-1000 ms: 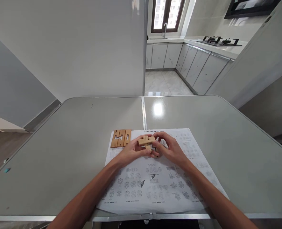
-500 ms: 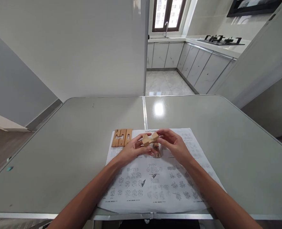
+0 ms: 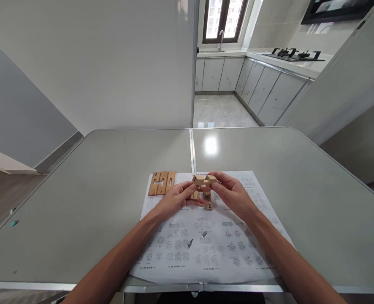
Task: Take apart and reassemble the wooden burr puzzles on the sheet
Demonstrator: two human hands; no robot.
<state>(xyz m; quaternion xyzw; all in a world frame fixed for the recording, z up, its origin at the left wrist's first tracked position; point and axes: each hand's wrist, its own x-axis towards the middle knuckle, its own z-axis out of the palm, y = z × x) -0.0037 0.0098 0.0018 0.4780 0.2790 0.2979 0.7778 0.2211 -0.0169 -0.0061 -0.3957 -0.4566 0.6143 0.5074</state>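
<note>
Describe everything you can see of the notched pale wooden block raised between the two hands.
The notched pale wooden block looks like plain, light wood: a short bar with a gap cut between two raised ends. Its left end bears a dark mark, too small to read surely. It lies crosswise, notch upward, above the white printed paper sheet. The left hand holds its left end, the right hand its right. Its underside is mostly hidden.

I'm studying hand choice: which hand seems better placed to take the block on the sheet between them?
Probably the right hand: it seems to hold only one end of the notched piece, while the left hand also appears to cradle a second piece, despite being nearer the block.
</note>
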